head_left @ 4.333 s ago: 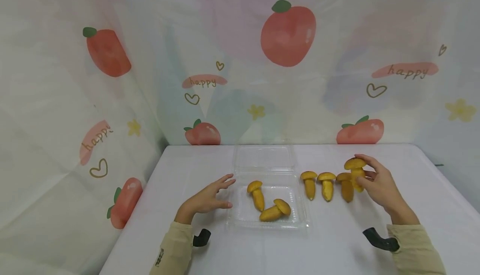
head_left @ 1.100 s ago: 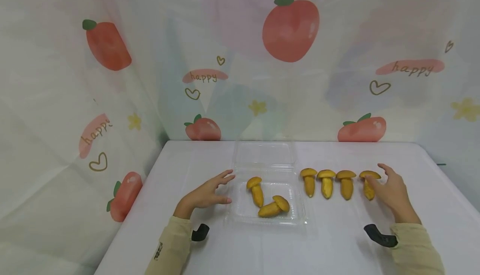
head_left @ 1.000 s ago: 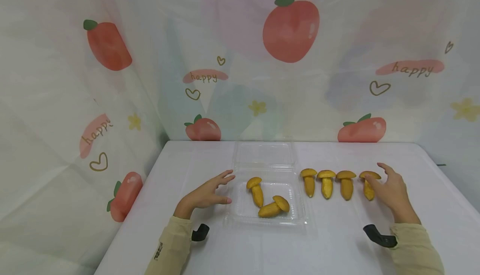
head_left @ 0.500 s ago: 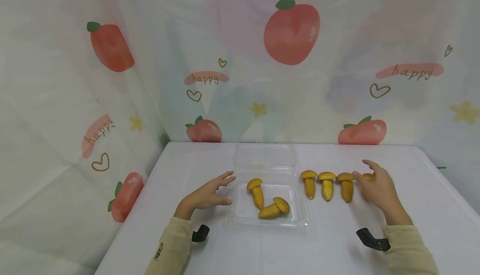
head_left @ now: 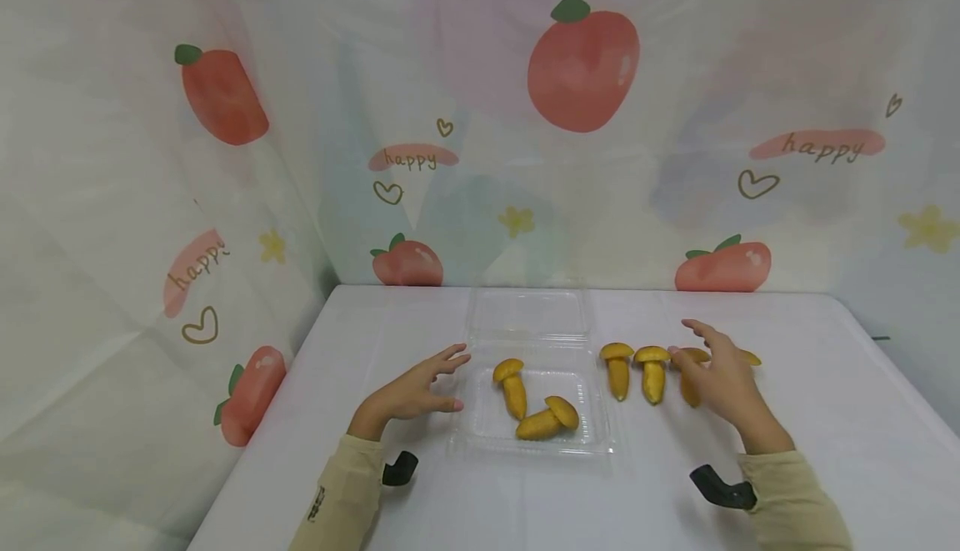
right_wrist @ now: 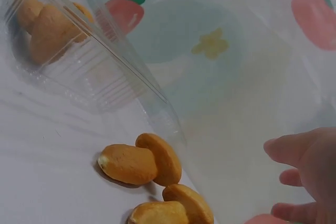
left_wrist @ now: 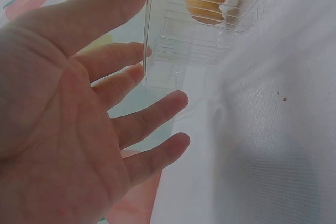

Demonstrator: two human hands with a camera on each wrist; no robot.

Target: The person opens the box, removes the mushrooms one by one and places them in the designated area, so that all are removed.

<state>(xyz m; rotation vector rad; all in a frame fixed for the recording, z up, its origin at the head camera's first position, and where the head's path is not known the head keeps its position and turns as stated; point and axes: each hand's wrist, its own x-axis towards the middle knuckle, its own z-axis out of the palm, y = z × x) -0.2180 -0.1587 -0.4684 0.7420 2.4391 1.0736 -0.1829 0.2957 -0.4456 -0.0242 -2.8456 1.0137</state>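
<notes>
My left hand (head_left: 411,388) is at the left edge of a clear plastic clamshell container (head_left: 480,438), fingers spread and thumb apart. In the left wrist view the fingertips (left_wrist: 176,100) are right by the container's rim, and the palm holds nothing. Two yellow toy mushrooms lie in the container, one upright in view (head_left: 513,393) and one lying sideways (head_left: 542,425). Right of it, several more mushrooms (head_left: 618,374) stand in a row. My right hand (head_left: 723,380) hovers over the row's right part with parted fingers, partly hiding two mushrooms, and grips nothing.
The container's lid (head_left: 528,315) lies folded back behind its base. A white cloth covers the table (head_left: 555,501). Printed curtains (head_left: 450,76) with fruit pictures rise at the table's back and left side. Each wrist carries a black mount (head_left: 400,469).
The mushroom my right hand held earlier now stands at the row's right end, released. That hand has since moved left over its neighbour. The left hand stays put.
</notes>
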